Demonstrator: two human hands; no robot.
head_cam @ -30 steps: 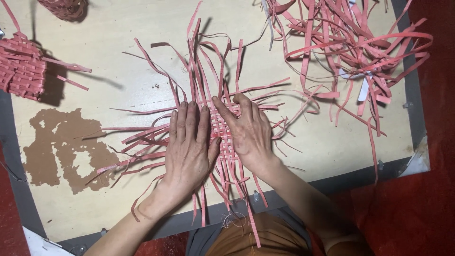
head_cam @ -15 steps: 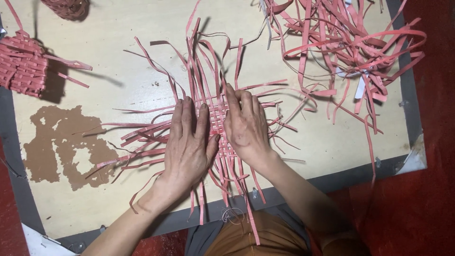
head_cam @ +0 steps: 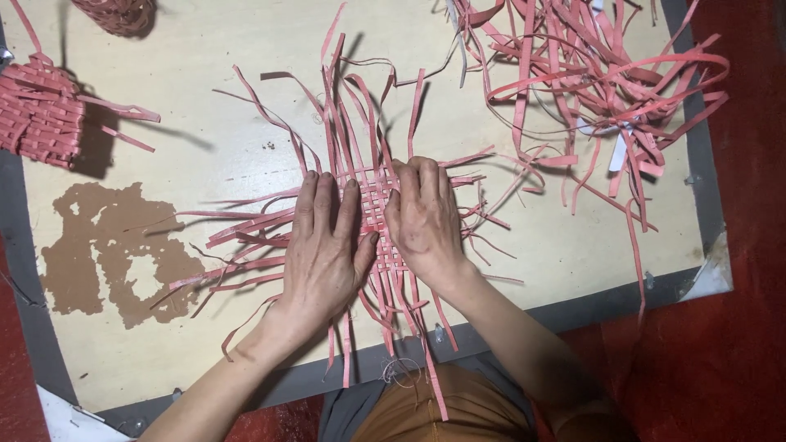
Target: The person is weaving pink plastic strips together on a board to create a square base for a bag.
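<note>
A flat woven mat of pink strips (head_cam: 374,190) lies in the middle of the pale board (head_cam: 213,106), with loose strip ends fanning out on every side. My left hand (head_cam: 327,245) lies flat on its left part, fingers spread and pointing away from me. My right hand (head_cam: 423,217) presses palm down on its right part, fingers together. The thumbs almost meet over the woven middle. Neither hand grips a strip.
A heap of loose pink strips (head_cam: 589,74) fills the far right. A partly woven pink basket piece (head_cam: 37,115) lies at the far left, another (head_cam: 119,12) at the top edge. A brown worn patch (head_cam: 106,254) marks the board's left. Red floor (head_cam: 737,327) surrounds the board.
Both hands have stayed flat on the weave, shifting only slightly; the view moved a little. The strips lie as before.
</note>
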